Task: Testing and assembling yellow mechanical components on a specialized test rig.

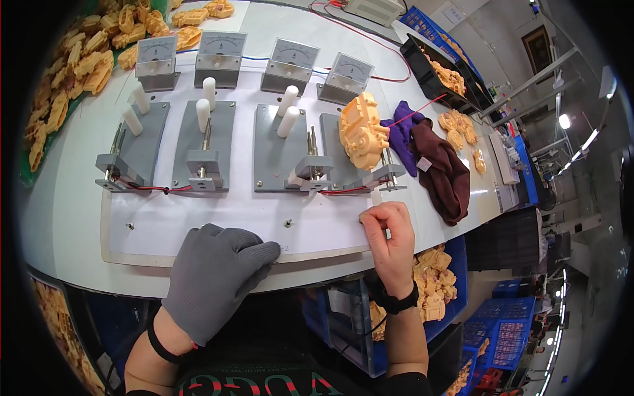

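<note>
My left hand [214,277], in a grey knit glove, rests curled on the front of the white board [323,234]. Its thumb side points right; the fingertips are bent under and hidden. My right hand [391,241] is bare, with thumb and index finger pinched at the board's right front corner; what they hold, if anything, cannot be made out. Beyond it, a yellow plastic housing [363,132] sits tilted on the rightmost grey test fixture [333,148]. The other fixtures carry white pegs [287,112] and metal pins, with no housing. Small toggle switches [288,224] stand on the board.
Analog meters [289,63] line the back of the board. Yellow parts [82,63] heap in a green-edged container at left. A purple cloth [401,135] and brown cloth [441,168] lie at right. Below the table, a blue bin [459,277] holds more parts.
</note>
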The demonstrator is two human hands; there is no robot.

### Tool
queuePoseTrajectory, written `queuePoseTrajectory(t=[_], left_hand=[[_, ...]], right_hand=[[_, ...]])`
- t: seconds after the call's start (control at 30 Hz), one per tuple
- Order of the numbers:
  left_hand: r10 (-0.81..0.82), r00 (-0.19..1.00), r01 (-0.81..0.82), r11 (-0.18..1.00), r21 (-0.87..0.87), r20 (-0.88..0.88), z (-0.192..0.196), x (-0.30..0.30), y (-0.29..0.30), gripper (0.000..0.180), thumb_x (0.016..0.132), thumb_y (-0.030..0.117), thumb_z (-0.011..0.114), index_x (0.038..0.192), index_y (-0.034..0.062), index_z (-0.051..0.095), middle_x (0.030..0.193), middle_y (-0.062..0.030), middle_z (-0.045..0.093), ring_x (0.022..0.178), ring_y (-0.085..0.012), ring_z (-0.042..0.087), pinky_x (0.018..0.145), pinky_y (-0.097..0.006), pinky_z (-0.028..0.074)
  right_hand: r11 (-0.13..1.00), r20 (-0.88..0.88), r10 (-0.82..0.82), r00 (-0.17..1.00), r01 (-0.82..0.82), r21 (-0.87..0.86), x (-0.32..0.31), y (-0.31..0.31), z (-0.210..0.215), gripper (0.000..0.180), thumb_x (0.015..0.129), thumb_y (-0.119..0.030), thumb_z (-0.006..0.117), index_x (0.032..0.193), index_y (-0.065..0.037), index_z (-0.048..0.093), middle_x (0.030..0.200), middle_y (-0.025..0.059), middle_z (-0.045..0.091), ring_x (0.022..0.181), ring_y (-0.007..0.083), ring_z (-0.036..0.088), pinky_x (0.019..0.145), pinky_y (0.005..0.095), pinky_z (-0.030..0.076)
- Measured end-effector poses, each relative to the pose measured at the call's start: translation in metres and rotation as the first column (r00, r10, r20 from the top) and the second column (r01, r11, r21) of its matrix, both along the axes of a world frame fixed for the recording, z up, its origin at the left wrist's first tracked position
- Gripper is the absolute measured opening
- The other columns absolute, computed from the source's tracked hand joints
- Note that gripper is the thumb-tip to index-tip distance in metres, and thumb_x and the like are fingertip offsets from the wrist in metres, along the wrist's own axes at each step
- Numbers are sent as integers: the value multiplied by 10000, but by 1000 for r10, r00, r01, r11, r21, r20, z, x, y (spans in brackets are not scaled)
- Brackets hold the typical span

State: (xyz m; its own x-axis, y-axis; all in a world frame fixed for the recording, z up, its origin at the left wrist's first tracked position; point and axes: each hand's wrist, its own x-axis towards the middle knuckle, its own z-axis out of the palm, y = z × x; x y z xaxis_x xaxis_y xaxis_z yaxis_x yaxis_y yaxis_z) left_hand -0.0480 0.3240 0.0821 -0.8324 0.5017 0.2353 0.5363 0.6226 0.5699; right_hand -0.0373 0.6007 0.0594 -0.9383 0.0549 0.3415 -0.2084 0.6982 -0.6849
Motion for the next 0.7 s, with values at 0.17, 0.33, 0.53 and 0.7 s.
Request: queuePoseTrajectory(t=[0.17,0.33,0.53,0.7], left_hand=[[-24,996,24,1000,-6,-82,3,1,3,151,806,149,692,957,141,697,873,-31,688,760,-268,615,687,-388,443],[-3,999,6,997,79,-50,0,1,4,146,743,68,712,883,105,689,760,-39,682,718,-256,635,695,-385,448],[-69,990,76,996,56,-122,3,1,17,159,763,104,703,921,111,693,775,-68,685,739,-284,630,687,-400,444],[-10,986,27,995,94,-168,-12,9,10,250,745,38,719,983,98,672,890,-71,636,877,-284,565,781,-390,420]], right_hand=[[999,-56,-17,998,15,-41,0,1,-1,71,892,-54,667,925,-1,634,933,91,544,775,185,586,683,274,504],[993,-80,28,996,-37,-110,-5,0,-7,78,874,-54,680,900,8,642,921,99,563,769,204,597,660,283,513],[989,-127,21,992,-39,-144,3,14,-4,78,865,-61,688,898,1,655,890,102,576,790,211,612,637,294,523],[988,-122,129,984,-138,-73,-5,19,-9,98,868,-123,681,913,-39,658,879,100,550,790,237,580,700,321,493]])
